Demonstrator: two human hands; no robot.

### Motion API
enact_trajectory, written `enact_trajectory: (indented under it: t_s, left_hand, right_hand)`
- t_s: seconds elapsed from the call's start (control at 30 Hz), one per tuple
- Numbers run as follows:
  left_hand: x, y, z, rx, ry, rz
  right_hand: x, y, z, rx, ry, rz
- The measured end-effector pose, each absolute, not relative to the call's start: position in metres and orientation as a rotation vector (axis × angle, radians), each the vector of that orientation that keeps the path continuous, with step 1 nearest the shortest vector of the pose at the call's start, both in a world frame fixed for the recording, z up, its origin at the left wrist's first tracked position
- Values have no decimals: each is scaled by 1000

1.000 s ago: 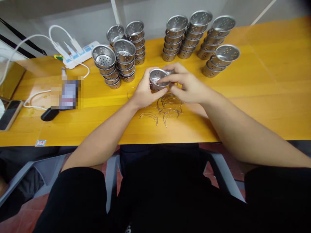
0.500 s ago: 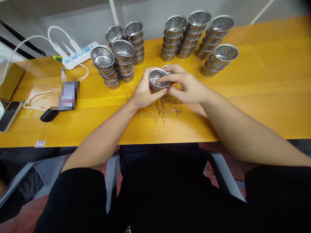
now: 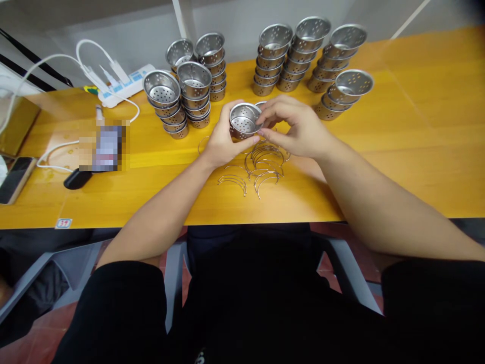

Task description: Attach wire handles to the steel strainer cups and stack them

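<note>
My left hand (image 3: 221, 139) is wrapped round a small perforated metal cup (image 3: 244, 120), its thumb along the near side. The cup is tilted so that its holed bottom faces me. From the right, my right hand (image 3: 293, 126) pinches the cup's rim with thumb and fingers; whether a thin wire is also between them I cannot tell. Behind the right fingers the rim of another metal cup (image 3: 260, 103) shows, mostly hidden. Below both hands, several curved wire handles (image 3: 265, 169) lie loosely on the wooden table (image 3: 182, 202).
Stacks of perforated cups (image 3: 161, 93) stand at the back left, and more stacks (image 3: 275, 43) at the back right. A white power strip (image 3: 127, 86) with cables, a blurred-out device (image 3: 108, 146) and a phone (image 3: 17, 179) are on the left. A number label (image 3: 63, 223) marks the front edge.
The right fingers have drawn back from over the cup's opening to its right rim. The cup has tilted more towards me in my left hand.
</note>
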State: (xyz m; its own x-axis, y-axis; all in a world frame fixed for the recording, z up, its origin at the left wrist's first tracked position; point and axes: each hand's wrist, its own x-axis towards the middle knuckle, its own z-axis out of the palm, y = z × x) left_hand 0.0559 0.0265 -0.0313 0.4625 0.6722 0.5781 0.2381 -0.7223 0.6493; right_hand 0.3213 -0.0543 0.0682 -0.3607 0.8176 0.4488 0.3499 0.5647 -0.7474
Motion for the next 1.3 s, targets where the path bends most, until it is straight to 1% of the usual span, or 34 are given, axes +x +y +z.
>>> enact_trajectory:
  t_s: [0.17,0.23,0.4,0.53,0.63,0.73,0.83,0.97,1.1,1.23,1.3]
  left_hand:
    - [50,36,-43,2120,795,1171]
    - [49,35,-44,2087,805,1184]
    - [50,30,-43,2052,825,1177]
    - [51,34,-47,2052,819,1180]
    - [50,40,-52,2048,820,1174]
    - [50,43,-57,2056,819,1185]
    - [50,44,-59,2083,816,1183]
    - [49,45,-60,2080,817,1182]
    - [48,42,-56,2068,818,1158]
    - [47,32,-44,2077,800,1115]
    - [46,26,-39,2072,788,1101]
  right_hand:
    - [335,-48,74,-1023,-1817,382]
    - [343,-41,70,-1062,-1737,311]
    - [357,-14,42,-1151,-1695,347]
    - [361,-3,25,-1148,-1767,472]
    - [365,-3,24,-1104,-1822,535]
    - [369,-5,26,-1076,-1851,529]
    - [368,-7,29,-1141,-1879,493]
    - [359,-12,35,-1279,-1934,308]
    - [366,-15,51,-1310,-1906,142]
    - [411,-11,73,-1382,-1704,-327]
    - [436,-7,80,-1603,-1580,-412]
